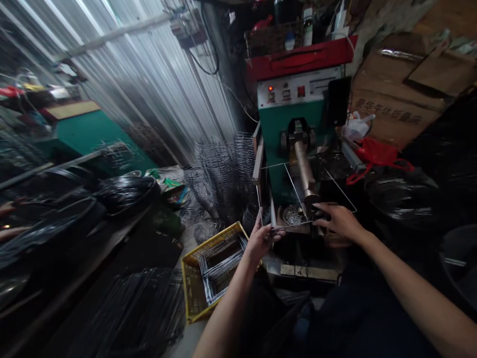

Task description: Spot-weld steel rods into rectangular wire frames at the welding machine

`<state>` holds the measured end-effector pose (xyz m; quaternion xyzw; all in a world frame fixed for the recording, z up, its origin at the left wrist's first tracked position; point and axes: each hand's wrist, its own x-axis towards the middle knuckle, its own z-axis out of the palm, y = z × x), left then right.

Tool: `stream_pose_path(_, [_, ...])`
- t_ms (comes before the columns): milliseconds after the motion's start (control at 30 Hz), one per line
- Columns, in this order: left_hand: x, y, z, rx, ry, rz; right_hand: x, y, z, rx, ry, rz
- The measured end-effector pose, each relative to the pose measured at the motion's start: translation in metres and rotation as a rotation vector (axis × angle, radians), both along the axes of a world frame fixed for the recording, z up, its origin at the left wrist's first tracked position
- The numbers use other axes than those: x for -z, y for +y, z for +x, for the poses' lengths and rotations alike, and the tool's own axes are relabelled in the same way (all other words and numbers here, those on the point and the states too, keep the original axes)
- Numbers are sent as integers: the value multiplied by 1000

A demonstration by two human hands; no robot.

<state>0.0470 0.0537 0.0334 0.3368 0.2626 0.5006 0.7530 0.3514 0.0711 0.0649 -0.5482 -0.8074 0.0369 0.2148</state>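
Note:
My left hand (262, 237) is closed on the near left corner of a rectangular wire frame (296, 192), with the thumb along the wire. The frame lies roughly level around a copper-coloured arm (304, 164) of a green machine (274, 119). My right hand (337, 220) is closed near the lower tip of that arm, at the frame's near edge. Its fingertips are dark against the machine, and what they pinch cannot be made out. Just left of the arm's tip sits a round dish (292, 216) of small shiny metal pieces.
A yellow crate (188, 293) holding wire frames stands left of my left forearm. Stacks of bent wire racks (219, 169) rise behind it. Cardboard boxes (395, 94) and a red bag (376, 154) are at right. Another person's hand (9, 208) shows at the far left.

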Motion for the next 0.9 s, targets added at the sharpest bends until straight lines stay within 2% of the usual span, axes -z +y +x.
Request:
stream_pose_path(300, [-7, 1, 8, -55, 7, -6, -4, 16, 1, -33, 120, 18])
stream_pose_path(433, [-1, 2, 8, -72, 0, -24, 1, 20, 1, -43, 115, 48])
stream_pose_path(600, [7, 3, 4, -30, 7, -64, 5, 20, 9, -53, 130, 81])
stream_pose_path(667, [7, 5, 3, -16, 17, -56, 7, 24, 24, 94, 162, 189])
stream_pose_path(733, [7, 7, 4, -11, 18, -47, 9, 29, 43, 315, 212, 241])
stream_pose_path(800, [6, 7, 4, -17, 0, -39, 10, 33, 61, 476, 290, 135])
stream_pose_path(900, [4, -1, -2, -8, -35, -12, 12, 22, 70, 505, 494, -80])
